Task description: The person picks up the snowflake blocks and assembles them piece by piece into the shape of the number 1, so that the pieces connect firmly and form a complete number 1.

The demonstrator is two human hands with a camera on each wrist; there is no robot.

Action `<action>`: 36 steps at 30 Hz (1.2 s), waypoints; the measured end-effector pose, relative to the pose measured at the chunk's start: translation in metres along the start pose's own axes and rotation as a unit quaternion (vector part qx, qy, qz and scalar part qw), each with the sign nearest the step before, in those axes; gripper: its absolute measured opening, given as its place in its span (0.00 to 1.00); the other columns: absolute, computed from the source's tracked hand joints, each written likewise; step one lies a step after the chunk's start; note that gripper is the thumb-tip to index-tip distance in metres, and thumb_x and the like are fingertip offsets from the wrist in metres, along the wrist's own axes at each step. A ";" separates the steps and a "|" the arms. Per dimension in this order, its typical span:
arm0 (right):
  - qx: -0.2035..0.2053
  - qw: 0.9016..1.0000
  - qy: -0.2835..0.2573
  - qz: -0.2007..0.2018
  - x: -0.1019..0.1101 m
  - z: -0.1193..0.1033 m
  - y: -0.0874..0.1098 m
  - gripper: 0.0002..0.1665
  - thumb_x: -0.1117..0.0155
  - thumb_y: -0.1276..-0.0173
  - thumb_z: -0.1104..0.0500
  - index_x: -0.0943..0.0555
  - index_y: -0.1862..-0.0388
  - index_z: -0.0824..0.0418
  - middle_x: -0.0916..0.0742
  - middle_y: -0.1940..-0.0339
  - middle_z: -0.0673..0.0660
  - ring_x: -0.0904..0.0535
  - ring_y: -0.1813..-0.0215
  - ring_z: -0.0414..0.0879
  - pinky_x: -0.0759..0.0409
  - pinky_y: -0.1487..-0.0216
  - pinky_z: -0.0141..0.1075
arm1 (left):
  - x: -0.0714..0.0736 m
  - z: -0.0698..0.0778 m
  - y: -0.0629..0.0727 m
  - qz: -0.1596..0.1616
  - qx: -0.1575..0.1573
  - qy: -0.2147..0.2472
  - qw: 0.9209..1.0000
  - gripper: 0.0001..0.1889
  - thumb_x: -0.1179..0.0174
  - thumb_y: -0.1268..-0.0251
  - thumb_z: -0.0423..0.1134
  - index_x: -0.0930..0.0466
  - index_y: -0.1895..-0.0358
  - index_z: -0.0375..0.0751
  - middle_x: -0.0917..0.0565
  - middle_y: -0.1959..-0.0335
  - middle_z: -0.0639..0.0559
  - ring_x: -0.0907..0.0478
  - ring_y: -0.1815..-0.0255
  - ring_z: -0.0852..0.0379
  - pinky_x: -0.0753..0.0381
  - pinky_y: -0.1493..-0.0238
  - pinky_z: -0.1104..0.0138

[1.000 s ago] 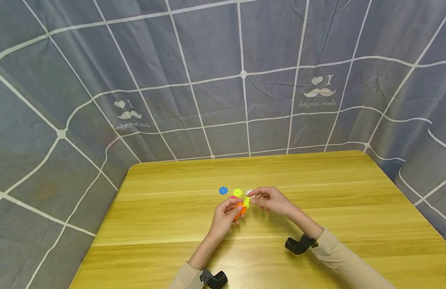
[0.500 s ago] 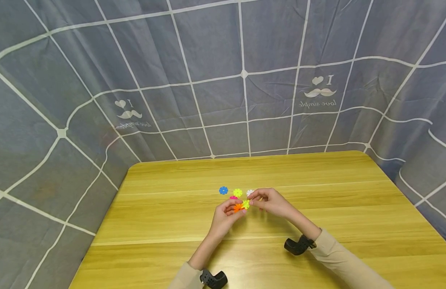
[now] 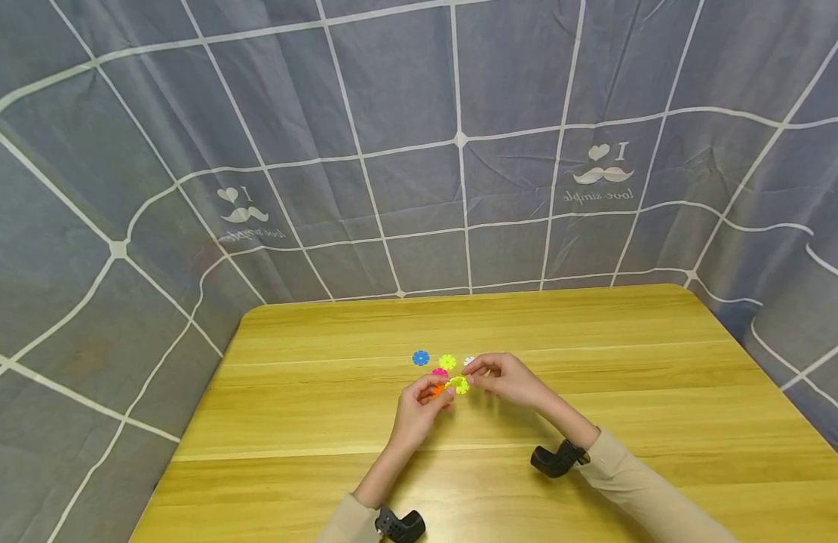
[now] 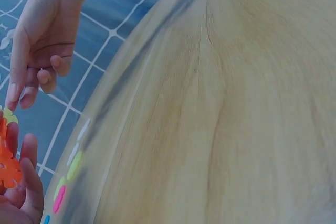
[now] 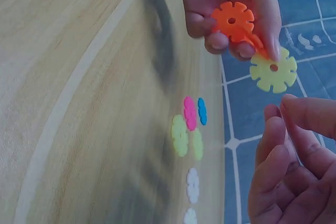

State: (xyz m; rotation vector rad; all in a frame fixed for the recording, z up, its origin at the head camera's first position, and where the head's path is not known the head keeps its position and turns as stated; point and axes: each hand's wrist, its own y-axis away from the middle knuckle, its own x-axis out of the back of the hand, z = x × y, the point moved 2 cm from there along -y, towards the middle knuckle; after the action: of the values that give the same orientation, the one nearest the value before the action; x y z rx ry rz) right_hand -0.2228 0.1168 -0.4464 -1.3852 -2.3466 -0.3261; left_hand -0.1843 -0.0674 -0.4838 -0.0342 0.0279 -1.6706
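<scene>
My left hand (image 3: 415, 411) pinches a joined cluster of notched plastic discs above the table. Orange snowflake discs (image 5: 232, 20) lie against its fingers, and a yellow snowflake disc (image 5: 273, 70) sticks out from them past the thumb tip. In the left wrist view an orange disc (image 4: 9, 169) rests in the left hand's fingers, with part of the cluster cut off by the frame. My right hand (image 3: 508, 379) is beside the yellow disc. Its thumb and index fingertips (image 5: 289, 99) are right at the disc's edge, and its other fingers are loosely curled.
Loose discs lie flat on the wooden table (image 3: 323, 422) just beyond the hands: blue (image 3: 421, 358), yellow (image 3: 447, 362), pink (image 3: 440, 372) and white (image 3: 469, 361). A grey curtain with white grid lines (image 3: 405, 188) surrounds the table's back and sides.
The joined discs have turned in the left hand, with the orange part shifting left and the yellow disc's face coming into view. The right hand has moved slightly left. Loose discs stay in place.
</scene>
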 end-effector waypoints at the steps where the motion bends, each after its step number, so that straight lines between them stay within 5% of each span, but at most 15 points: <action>1: -0.001 1.000 0.001 0.001 0.000 0.001 -0.001 0.13 0.39 0.32 0.61 0.18 0.54 0.68 0.16 0.63 0.69 0.22 0.73 0.56 0.24 0.76 0.34 | 0.001 0.000 0.000 0.005 0.001 -0.001 1.000 0.11 0.38 0.38 0.30 0.21 0.54 0.27 0.18 0.68 0.43 0.19 0.71 0.57 0.15 0.64 0.64; 7: -0.010 1.000 0.000 0.009 0.002 0.010 -0.007 0.15 0.38 0.34 0.62 0.19 0.53 0.72 0.15 0.62 0.69 0.21 0.73 0.53 0.24 0.78 0.36 | 0.005 0.010 0.004 0.025 0.003 -0.008 1.000 0.10 0.38 0.37 0.30 0.20 0.55 0.28 0.18 0.68 0.30 0.20 0.74 0.53 0.23 0.77 0.71; 16: -0.047 0.999 0.018 0.010 -0.002 0.027 -0.018 0.14 0.34 0.39 0.64 0.18 0.55 0.69 0.14 0.64 0.61 0.22 0.73 0.45 0.23 0.76 0.34 | 0.005 0.033 0.014 0.023 -0.004 -0.029 0.999 0.08 0.42 0.34 0.30 0.22 0.57 0.27 0.21 0.66 0.21 0.19 0.74 0.48 0.20 0.77 0.67; 27: -0.069 0.995 0.066 0.009 -0.011 0.036 -0.030 0.19 0.25 0.47 0.64 0.17 0.56 0.67 0.13 0.63 0.58 0.17 0.61 0.44 0.20 0.66 0.31 | 0.007 0.032 0.015 0.035 -0.017 -0.019 0.999 0.07 0.39 0.37 0.30 0.22 0.60 0.28 0.20 0.68 0.24 0.20 0.77 0.53 0.20 0.78 0.65; 36: -0.079 0.985 0.151 0.027 -0.015 0.031 -0.034 0.21 0.22 0.50 0.59 0.16 0.56 0.60 0.14 0.67 0.51 0.20 0.63 0.41 0.22 0.59 0.36 | 0.007 0.032 0.015 0.055 -0.026 -0.032 0.998 0.06 0.37 0.39 0.31 0.20 0.61 0.32 0.17 0.68 0.27 0.20 0.72 0.49 0.21 0.77 0.68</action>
State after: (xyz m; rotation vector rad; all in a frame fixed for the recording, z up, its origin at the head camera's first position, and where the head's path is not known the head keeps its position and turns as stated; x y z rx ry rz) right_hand -0.2524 0.1008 -0.4812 -1.3577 -2.0690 -0.6699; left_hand -0.1689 -0.0762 -0.4522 -0.1229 0.0252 -1.5571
